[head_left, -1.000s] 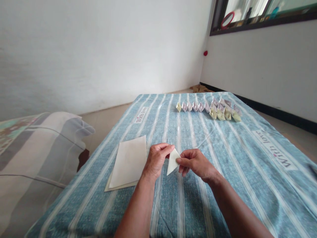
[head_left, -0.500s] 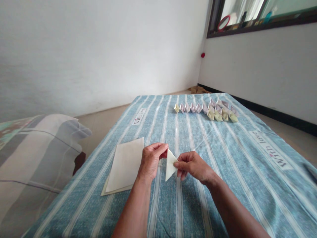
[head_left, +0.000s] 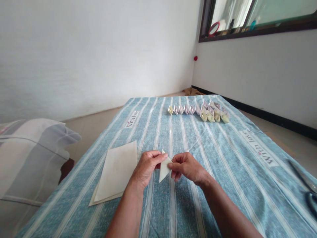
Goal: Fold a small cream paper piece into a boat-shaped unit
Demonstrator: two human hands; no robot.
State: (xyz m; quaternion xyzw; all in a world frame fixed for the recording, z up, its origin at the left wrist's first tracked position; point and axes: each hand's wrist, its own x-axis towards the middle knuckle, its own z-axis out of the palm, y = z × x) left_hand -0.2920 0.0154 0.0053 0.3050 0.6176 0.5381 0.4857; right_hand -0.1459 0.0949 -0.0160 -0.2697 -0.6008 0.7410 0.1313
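Observation:
A small pale-yellow folded paper triangle [head_left: 164, 169] is held between my two hands above the striped cloth. My left hand [head_left: 148, 164] pinches its upper edge, thumb on the near face and fingers behind. On the other side, my right hand [head_left: 185, 167] grips the triangle's right corner between thumb and fingers. One sharp corner points down toward me. A stack of pale paper sheets [head_left: 116, 172] lies flat just left of my left hand.
Folded paper boats [head_left: 192, 110] stand in rows toward the far right of the cloth-covered table [head_left: 158, 132]. Scissors [head_left: 305, 185] lie at the right edge. Striped fabric [head_left: 32, 155] bulges at the left. A window ledge with a round mirror [head_left: 213, 29] is on the right wall.
My left thumb has slid down onto the face of the paper triangle, covering more of its top. The view has turned slightly right, bringing the scissors into sight.

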